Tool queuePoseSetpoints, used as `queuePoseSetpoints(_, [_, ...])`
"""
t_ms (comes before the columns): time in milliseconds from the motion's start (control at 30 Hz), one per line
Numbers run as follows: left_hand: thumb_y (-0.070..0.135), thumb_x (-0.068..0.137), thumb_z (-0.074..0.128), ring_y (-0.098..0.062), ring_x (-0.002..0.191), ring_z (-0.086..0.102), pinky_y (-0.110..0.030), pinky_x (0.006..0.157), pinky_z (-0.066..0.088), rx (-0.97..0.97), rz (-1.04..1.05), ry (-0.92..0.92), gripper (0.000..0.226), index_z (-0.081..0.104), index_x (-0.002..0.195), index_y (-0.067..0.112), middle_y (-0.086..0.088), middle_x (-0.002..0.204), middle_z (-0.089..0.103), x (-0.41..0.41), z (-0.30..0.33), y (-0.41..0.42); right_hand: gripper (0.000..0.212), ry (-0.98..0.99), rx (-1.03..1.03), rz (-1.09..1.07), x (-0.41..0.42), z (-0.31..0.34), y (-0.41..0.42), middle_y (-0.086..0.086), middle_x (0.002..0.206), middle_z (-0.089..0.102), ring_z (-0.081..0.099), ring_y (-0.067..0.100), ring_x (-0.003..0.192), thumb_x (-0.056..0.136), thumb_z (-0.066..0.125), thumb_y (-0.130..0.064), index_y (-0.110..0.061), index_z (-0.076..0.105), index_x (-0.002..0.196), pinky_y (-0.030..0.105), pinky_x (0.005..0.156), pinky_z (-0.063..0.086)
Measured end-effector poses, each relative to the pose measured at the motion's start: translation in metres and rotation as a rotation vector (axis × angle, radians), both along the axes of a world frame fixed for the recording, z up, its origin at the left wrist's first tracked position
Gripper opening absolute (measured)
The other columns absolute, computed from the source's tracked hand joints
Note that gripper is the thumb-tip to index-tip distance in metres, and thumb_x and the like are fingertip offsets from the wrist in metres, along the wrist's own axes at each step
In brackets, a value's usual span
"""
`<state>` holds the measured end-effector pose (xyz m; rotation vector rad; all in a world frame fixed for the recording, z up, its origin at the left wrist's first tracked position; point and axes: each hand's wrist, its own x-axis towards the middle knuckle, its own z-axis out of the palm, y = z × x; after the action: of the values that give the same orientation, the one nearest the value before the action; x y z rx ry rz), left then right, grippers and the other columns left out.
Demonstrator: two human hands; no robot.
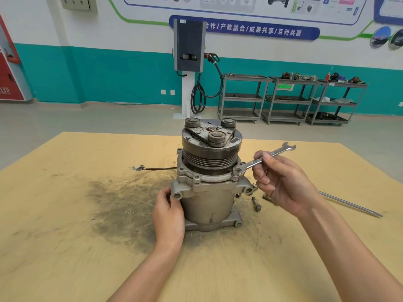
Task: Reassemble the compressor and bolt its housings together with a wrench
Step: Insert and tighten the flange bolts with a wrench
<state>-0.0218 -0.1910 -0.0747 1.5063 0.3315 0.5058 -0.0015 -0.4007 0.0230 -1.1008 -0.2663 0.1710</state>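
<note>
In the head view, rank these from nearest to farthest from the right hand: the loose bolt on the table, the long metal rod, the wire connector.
1. Loose bolt: on the table just below-left of the right hand.
2. Metal rod: lying to its right, behind the wrist.
3. Wire connector: far left, beyond the compressor.

Compressor [209,182] standing upright mid-table [65,236]; wrench [261,159] and right hand [283,184] crowding its right flank. Loose bolts [256,204] and steel rod [349,203] lying right. Left side lying open beyond left hand [169,216].
</note>
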Motion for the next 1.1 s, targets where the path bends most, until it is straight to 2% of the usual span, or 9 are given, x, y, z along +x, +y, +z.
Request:
queuePoseSetpoints(167, [0.017,0.101,0.044,0.003,0.091,0.055,-0.024,0.071,0.042,0.001,0.007,0.005,0.022,0.056,0.096,0.034,0.015,0.096,0.063,-0.001,0.001,0.0,0.012,-0.035,0.052,0.003,-0.003,-0.004,0.0,0.008,0.059,0.055,0.046,0.01,0.047,0.089,0.05,-0.014,-0.005,0.057,0.09,0.017,0.037,0.039])
queuePoseSetpoints(267, [0.017,0.101,0.044,0.003,0.091,0.055,-0.023,0.07,0.041,-0.002,0.01,0.005,0.025,0.055,0.091,0.036,0.015,0.095,0.062,-0.001,0.001,-0.001,0.011,-0.093,0.106,-0.063,-0.011,-0.014,0.004,0.01,0.061,0.058,0.048,0.012,0.048,0.089,0.051,-0.015,-0.007,0.058,0.09,0.018,0.039,0.04])
queuePoseSetpoints(467, [0.016,0.101,0.044,0.002,0.093,0.056,-0.03,0.077,0.042,-0.007,0.006,-0.002,0.024,0.057,0.093,0.035,0.013,0.099,0.064,-0.001,0.001,-0.001,0.015,-0.229,0.144,-0.166,-0.027,-0.027,0.011,0.01,0.062,0.059,0.049,0.014,0.05,0.093,0.046,-0.016,-0.011,0.059,0.088,0.019,0.043,0.042])
queuePoseSetpoints(600, [0.017,0.101,0.043,-0.004,0.098,0.057,-0.031,0.081,0.042,-0.008,-0.004,0.003,0.021,0.058,0.1,0.032,0.01,0.103,0.064,-0.001,0.001,0.0,0.014,-0.361,0.062,-0.247,-0.035,-0.033,0.016,0.01,0.063,0.061,0.051,0.014,0.049,0.093,0.049,-0.02,-0.014,0.061,0.089,0.02,0.043,0.042])
queuePoseSetpoints(733, [0.018,0.101,0.043,-0.003,0.097,0.057,-0.032,0.081,0.042,0.002,-0.001,0.007,0.021,0.057,0.098,0.034,0.012,0.101,0.064,-0.002,0.002,0.0,0.01,-0.465,-0.039,-0.371,-0.042,-0.037,0.024,0.011,0.061,0.06,0.049,0.019,0.047,0.087,0.056,-0.03,-0.023,0.065,0.086,0.021,0.044,0.041])
queuePoseSetpoints(867, [0.018,0.102,0.044,0.0,0.096,0.055,-0.033,0.083,0.042,0.004,-0.005,0.006,0.024,0.055,0.094,0.037,0.015,0.099,0.062,-0.002,0.003,0.0,0.007,-0.611,-0.184,-0.549,-0.051,-0.04,0.03,0.0,0.061,0.061,0.051,0.021,0.047,0.094,0.058,-0.027,-0.029,0.063,0.089,0.022,0.044,0.041])
queuePoseSetpoints(967, [0.016,0.102,0.043,0.001,0.095,0.055,-0.033,0.085,0.043,0.003,-0.008,0.005,0.025,0.055,0.094,0.038,0.015,0.1,0.062,-0.002,0.003,0.0,0.014,-0.727,-0.286,-0.623,-0.056,-0.043,0.038,-0.007,0.064,0.06,0.054,0.014,0.049,0.094,0.053,-0.024,-0.037,0.06,0.094,0.02,0.048,0.043])
queuePoseSetpoints(1100, [0.016,0.101,0.043,0.0,0.095,0.056,-0.032,0.082,0.042,0.001,-0.003,0.002,0.023,0.056,0.098,0.035,0.015,0.099,0.063,-0.002,0.002,0.0,0.018,-0.742,-0.302,-0.621,-0.06,-0.041,0.043,-0.006,0.066,0.061,0.055,0.014,0.052,0.094,0.05,-0.026,-0.042,0.057,0.094,0.019,0.05,0.043])
